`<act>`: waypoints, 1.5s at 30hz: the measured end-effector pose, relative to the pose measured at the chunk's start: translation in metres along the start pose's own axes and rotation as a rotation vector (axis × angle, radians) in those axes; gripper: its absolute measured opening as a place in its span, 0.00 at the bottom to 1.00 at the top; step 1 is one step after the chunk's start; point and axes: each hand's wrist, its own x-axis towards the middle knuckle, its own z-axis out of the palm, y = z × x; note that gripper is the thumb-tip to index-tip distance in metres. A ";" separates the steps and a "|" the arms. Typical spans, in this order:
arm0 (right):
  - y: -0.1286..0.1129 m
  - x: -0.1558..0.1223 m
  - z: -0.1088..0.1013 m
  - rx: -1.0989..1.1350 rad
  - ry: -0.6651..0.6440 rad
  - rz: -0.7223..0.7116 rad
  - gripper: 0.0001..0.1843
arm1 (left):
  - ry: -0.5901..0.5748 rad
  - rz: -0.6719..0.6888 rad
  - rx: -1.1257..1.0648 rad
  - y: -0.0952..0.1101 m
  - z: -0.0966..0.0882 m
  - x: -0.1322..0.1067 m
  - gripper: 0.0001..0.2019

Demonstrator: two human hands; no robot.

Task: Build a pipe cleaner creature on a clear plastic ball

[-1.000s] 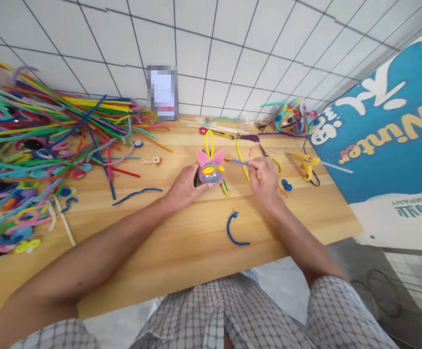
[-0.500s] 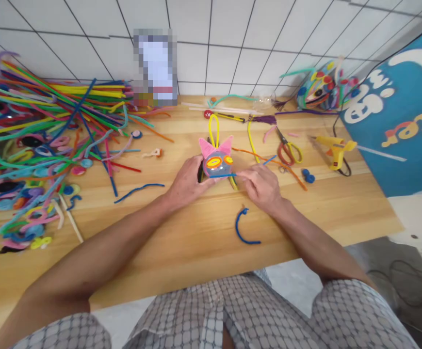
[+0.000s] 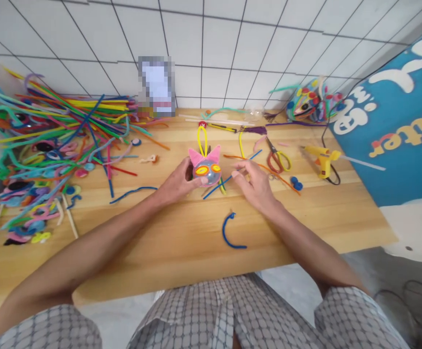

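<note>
Left hand [image 3: 176,183]: grasps the pink-eared ball [image 3: 211,180], near mid-table, its yellow loop [image 3: 198,136] uppermost.
Right hand [image 3: 255,185]: pinches a straight blue stem [image 3: 211,192], slanting close by the ball.
Step in hand: apparently, trying the stem against the ball.
Next move: calls for a steady ball and fine stem control.
Surroundings: scissors [image 3: 277,160], glue gun [image 3: 323,160] rightward; stem pile [image 3: 94,104] leftward.
Obstruction: orange stem [image 3: 291,187] just beyond the right hand.

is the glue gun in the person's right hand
No, the right hand pinches a blue pipe cleaner while the yellow glue gun lies on the table.
</note>
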 end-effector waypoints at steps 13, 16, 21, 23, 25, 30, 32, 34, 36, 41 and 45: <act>0.014 0.034 0.042 0.283 0.000 0.080 0.37 | 0.193 0.024 -0.061 -0.012 0.010 0.009 0.33; 0.012 0.056 0.037 0.352 -0.021 0.167 0.37 | 0.156 0.027 -0.135 -0.016 0.009 0.012 0.30; 0.009 0.092 0.047 0.557 -0.164 0.317 0.33 | 0.115 0.047 -0.196 -0.021 0.006 0.013 0.27; 0.006 0.098 0.054 0.619 -0.191 0.367 0.29 | 0.106 0.051 -0.169 -0.022 0.005 0.012 0.26; 0.004 0.099 0.059 0.651 -0.193 0.402 0.27 | 0.099 0.050 -0.143 -0.022 0.004 0.012 0.27; 0.003 0.097 0.062 0.656 -0.192 0.405 0.27 | 0.107 0.053 -0.106 -0.021 0.003 0.012 0.26; 0.003 0.097 0.062 0.657 -0.181 0.382 0.26 | 0.113 0.045 -0.104 -0.021 0.004 0.012 0.26; 0.003 0.098 0.062 0.671 -0.162 0.355 0.26 | 0.114 0.041 -0.123 -0.019 0.004 0.011 0.26; 0.002 0.096 0.063 0.677 -0.134 0.336 0.27 | 0.139 0.040 -0.140 -0.015 0.001 0.011 0.26; 0.002 0.084 0.068 0.678 -0.135 0.383 0.29 | 0.293 0.041 -0.010 0.008 -0.020 0.021 0.24; 0.005 0.080 0.073 0.705 -0.159 0.415 0.25 | 0.339 0.025 0.178 0.033 -0.035 0.049 0.20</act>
